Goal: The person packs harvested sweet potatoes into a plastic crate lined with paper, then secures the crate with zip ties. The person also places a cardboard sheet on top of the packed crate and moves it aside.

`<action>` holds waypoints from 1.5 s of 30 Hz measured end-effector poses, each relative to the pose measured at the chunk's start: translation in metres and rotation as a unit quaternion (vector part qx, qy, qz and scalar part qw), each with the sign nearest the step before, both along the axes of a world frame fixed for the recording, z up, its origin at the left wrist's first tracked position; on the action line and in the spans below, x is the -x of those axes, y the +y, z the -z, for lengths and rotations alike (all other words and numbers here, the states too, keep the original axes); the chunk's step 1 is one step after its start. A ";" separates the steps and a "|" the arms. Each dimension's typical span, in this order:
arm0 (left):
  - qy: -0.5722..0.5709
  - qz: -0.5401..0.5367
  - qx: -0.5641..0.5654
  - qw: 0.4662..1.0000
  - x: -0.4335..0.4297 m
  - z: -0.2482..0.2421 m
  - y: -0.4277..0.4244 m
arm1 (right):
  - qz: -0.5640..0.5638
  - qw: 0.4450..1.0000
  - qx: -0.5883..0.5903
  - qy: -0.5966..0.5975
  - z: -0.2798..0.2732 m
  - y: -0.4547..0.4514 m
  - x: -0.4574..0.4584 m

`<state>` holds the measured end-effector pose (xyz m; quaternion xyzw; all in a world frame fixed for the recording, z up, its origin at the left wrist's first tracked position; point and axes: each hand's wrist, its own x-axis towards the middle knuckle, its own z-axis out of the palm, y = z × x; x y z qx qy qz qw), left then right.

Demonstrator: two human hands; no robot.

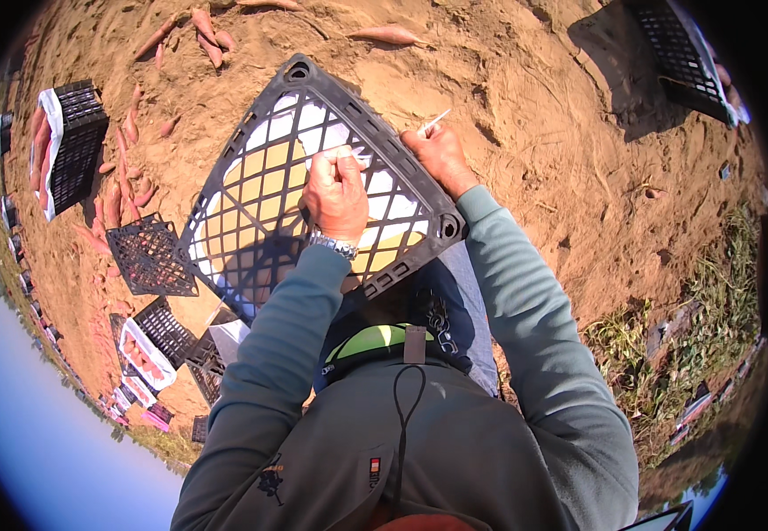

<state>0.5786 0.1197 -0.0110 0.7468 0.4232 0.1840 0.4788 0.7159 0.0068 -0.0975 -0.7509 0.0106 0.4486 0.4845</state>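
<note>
A black plastic lattice crate panel (301, 70) lies tilted in front of me. Through its openings show tan cardboard (251, 182) and a white liner (321, 126). Over the lattice, my left hand (337, 192) is closed, with a pale strip end (360, 152) at its fingertips; a metal watch is on that wrist. At the panel's right edge, my right hand (442, 158) pinches a thin white strip (437, 121) that sticks up past the thumb. Whether both pale pieces are one strip cannot be seen.
Sweet potatoes (390, 34) lie on the bare soil ahead and to the left. A filled black crate (78, 152) and a loose black lattice panel (150, 257) are at left. Another crate (682, 60) stands far right. Cut vines (709, 299) lie at right.
</note>
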 end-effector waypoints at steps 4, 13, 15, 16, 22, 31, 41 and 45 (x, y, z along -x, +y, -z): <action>-0.021 0.041 -0.067 0.997 0.001 0.000 -0.003 | -0.102 0.975 0.129 -0.146 -0.013 0.004 -0.022; -0.040 0.058 -0.083 0.994 0.004 0.005 -0.002 | -0.063 0.995 0.062 -0.054 -0.005 -0.019 -0.047; -0.056 0.058 -0.101 0.992 0.002 0.008 0.000 | -0.057 0.994 0.058 -0.071 -0.013 -0.018 -0.049; -0.064 0.055 -0.111 0.990 0.001 0.008 0.000 | -0.016 0.995 -0.001 -0.101 -0.030 -0.011 -0.042; -0.036 0.097 -0.101 0.989 0.000 -0.008 0.002 | -0.058 0.939 -0.100 -0.323 -0.084 0.005 -0.016; -0.038 0.115 -0.108 0.987 0.000 -0.014 0.004 | -0.207 0.908 -0.120 -0.345 -0.118 0.006 -0.004; -0.031 0.118 -0.136 0.983 0.001 -0.012 0.004 | -0.287 0.832 -0.117 -0.461 -0.120 0.004 -0.012; -0.046 0.123 -0.159 0.978 0.001 -0.008 0.005 | -0.362 0.764 -0.027 -0.533 -0.131 0.008 -0.014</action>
